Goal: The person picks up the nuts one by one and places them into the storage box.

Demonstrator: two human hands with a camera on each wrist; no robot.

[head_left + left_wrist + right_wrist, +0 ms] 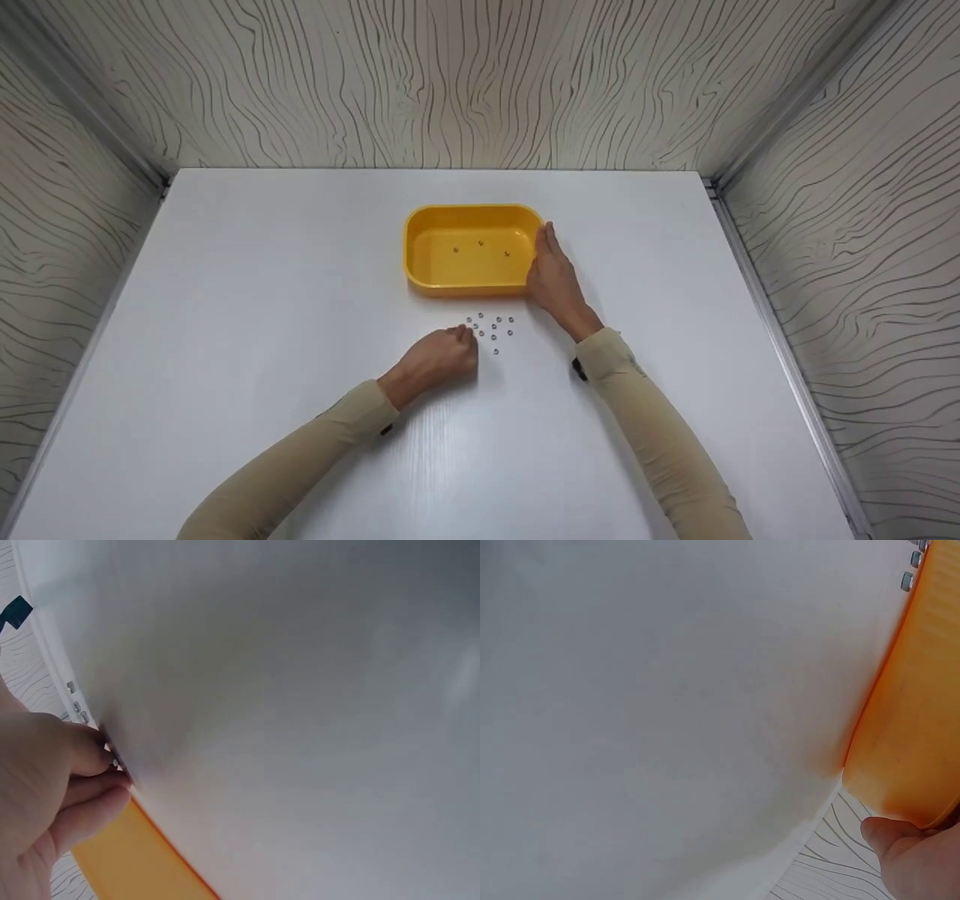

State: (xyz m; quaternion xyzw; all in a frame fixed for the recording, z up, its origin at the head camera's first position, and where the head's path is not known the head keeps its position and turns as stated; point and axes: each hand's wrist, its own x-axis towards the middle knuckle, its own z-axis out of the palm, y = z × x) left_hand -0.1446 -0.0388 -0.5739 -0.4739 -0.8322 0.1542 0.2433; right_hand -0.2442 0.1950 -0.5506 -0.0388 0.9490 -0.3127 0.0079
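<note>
My left hand (439,358) is low over the table with thumb and fingertips drawn together beside several small metal nuts (493,337). A tiny shiny nut (114,763) shows in its pinch in the left wrist view, mostly hidden by the fingers. My right hand (556,281) holds the right end of a yellow plastic tray (472,289), its fingers lying along the wall. The right wrist view catches a fingertip against the tray's outer wall, close to the rim. Inside the tray, 3 nuts (481,243) lie spread apart on the floor.
The tray stands on a white table (300,300), behind the loose nuts. Panels with a wavy wood-grain pattern (450,82) rise at the back and both sides. Metal profiles (787,360) run along the table's side edges.
</note>
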